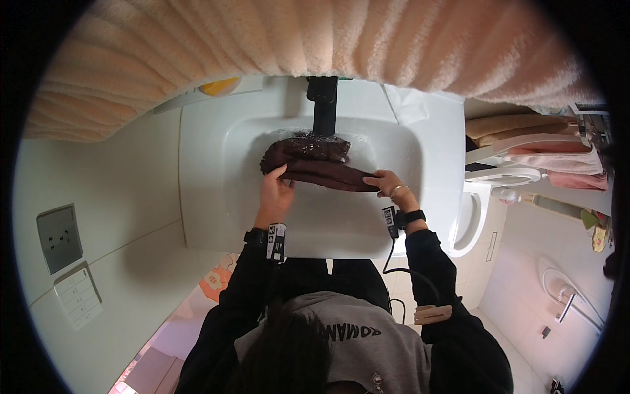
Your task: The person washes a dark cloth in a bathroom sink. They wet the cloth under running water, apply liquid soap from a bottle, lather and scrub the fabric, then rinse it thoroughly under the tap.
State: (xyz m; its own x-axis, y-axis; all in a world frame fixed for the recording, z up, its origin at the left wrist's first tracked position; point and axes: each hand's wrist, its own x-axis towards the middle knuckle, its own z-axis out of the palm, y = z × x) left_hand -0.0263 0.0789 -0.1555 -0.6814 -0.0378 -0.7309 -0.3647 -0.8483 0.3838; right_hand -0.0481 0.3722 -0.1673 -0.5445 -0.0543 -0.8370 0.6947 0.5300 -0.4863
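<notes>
A wet dark maroon cloth (322, 173) is stretched sideways across a white washbasin (246, 207). Its left part is pinched between the thumb and fingers of my left hand (276, 189). At its right end, my right hand (392, 186) grips the fabric, thumb on top. The far part of the cloth lies bunched and glistening under the black faucet (325, 113), where water splashes around it. What kind of garment or cloth it is, I cannot tell. Each wrist wears a black strap with a small device, and a cable runs from the right one.
A pink plush fabric (315, 34) hangs across the top of the view. To the right stand a white toilet (472, 216) and hanging towels (556, 152). A socket plate (60, 239) and a switch panel (78, 298) sit on the left wall. A yellow item (219, 87) rests behind the basin.
</notes>
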